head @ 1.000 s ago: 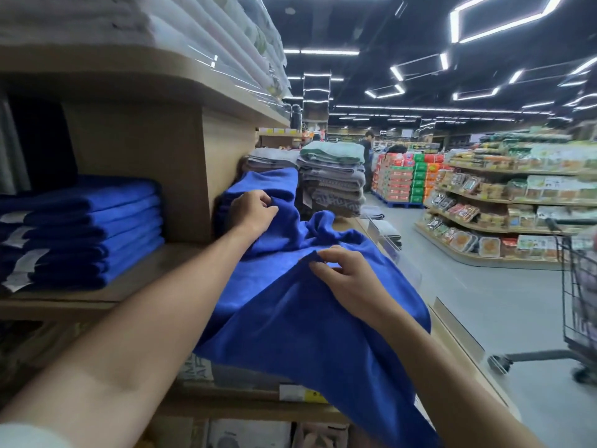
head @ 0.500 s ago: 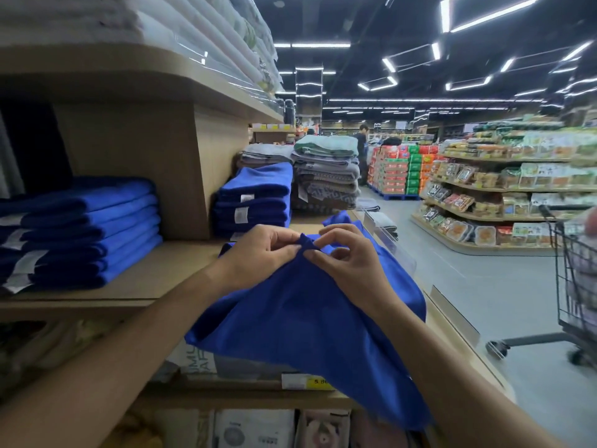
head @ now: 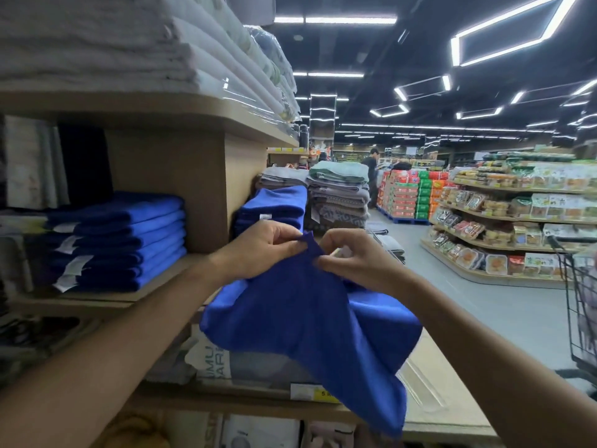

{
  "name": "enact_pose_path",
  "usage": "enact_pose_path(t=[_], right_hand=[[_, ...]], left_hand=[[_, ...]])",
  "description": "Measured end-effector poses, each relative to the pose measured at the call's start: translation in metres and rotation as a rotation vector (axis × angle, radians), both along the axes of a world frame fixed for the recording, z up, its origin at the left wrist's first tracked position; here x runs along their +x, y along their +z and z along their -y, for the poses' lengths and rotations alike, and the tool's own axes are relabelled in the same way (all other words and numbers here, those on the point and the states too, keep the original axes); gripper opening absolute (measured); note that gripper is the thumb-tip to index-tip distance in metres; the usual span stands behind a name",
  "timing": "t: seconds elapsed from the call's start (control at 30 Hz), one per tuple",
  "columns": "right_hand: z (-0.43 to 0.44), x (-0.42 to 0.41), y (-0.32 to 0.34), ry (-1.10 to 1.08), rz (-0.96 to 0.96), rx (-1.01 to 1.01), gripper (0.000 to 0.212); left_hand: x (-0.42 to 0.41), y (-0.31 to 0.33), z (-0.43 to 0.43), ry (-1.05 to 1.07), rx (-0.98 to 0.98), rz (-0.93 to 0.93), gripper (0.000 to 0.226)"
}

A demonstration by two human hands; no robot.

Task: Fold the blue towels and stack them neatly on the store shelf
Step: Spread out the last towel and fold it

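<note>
Left hand [head: 261, 250] and right hand [head: 352, 253] each pinch the top edge of the blue towel [head: 310, 324], soft, light and floppy, best held by its corners.

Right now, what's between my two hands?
In the head view, a peaked corner of the blue towel stands between the left hand and right hand; both pinch it, the rest hanging below.

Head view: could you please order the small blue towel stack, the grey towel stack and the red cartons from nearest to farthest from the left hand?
1. The small blue towel stack, just behind the left hand.
2. The grey towel stack, further back on the right.
3. The red cartons, far down the aisle.
</note>
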State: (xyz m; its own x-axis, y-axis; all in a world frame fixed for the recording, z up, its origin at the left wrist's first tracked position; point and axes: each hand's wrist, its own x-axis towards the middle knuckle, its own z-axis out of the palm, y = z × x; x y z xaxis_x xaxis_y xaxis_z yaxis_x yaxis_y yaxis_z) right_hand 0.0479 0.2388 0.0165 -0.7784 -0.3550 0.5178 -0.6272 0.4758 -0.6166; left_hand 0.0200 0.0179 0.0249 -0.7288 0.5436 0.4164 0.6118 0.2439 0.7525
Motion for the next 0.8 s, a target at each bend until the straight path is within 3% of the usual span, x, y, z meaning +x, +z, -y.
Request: enact_pose_path(t=[0.07,0.17,0.27,0.4,0.5,0.63,0.8], right_hand=[[0.000,0.005,0.024,-0.027,-0.024,0.108,0.006],[0.005,0.016,0.063,-0.066,-0.046,0.154,0.017],[0.015,0.027,0.098,-0.043,0.019,0.108,0.025],[0.025,0.036,0.130,-0.031,0.101,0.064,0.017],[0.034,0.043,0.135,-0.019,0.138,0.057,0.037],[0.047,0.045,0.132,0.037,0.101,0.004,0.028],[0.048,0.046,0.132,0.077,0.108,0.156,0.023]], left_hand=[[0.001,0.021,0.004,0.051,0.087,-0.043,0.015],[0.002,0.055,0.007,0.149,0.197,-0.129,0.013],[0.004,0.089,0.006,0.177,0.264,-0.265,0.013],[0.010,0.130,0.006,0.261,0.285,-0.434,0.013],[0.013,0.157,0.009,0.351,0.333,-0.531,0.014],[0.020,0.185,0.020,0.401,0.280,-0.708,0.011],[0.030,0.207,0.042,0.520,0.192,-0.914,0.017]])
